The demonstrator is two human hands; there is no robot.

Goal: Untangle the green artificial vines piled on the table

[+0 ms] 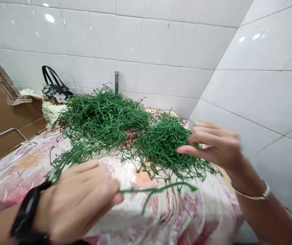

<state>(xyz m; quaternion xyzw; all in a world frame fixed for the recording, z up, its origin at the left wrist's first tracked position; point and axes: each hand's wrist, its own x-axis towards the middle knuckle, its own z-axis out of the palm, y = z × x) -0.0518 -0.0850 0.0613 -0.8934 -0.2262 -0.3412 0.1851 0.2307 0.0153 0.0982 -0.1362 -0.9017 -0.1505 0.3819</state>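
A big heap of thin green plastic stems (115,126) lies on a table under a flowered cloth (176,211). My left hand (79,200), with a black watch on the wrist, is closed around a single green stem (158,190) that sticks out to the right over the cloth; more green strands trail behind the hand. My right hand (214,146), with a thin bracelet on the wrist, hovers at the right edge of the heap with its fingers stretched out and apart, holding nothing. It is a little blurred by motion.
A torn brown cardboard box (0,112) stands at the left with a metal wire handle (8,134) in front of it. A black flowered bag (55,92) sits at the back against the white tiled wall. A tiled wall closes in the right side.
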